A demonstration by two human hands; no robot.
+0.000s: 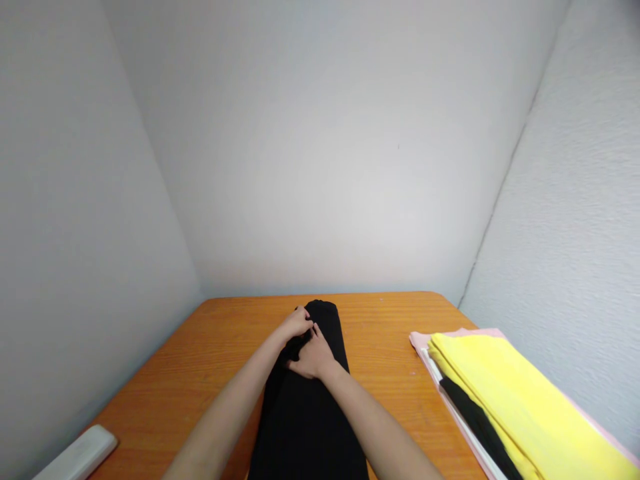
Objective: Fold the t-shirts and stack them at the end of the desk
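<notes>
A long black garment [310, 413] lies lengthwise down the middle of an orange wooden table [390, 333], its far end near the back wall. My left hand [297, 323] rests on the far part of the cloth with its fingers curled and pinching a fold. Just behind it, my right hand [315, 357] presses on the cloth, fingers together and bent over the same fold. The two hands touch each other. Both forearms reach in from the bottom of the view.
A stack of folded cloths sits at the table's right edge: a yellow one [515, 393] on top, black [475, 420], white and pink beneath. A white flat object [83, 453] lies at the near left corner. Grey walls close in on three sides.
</notes>
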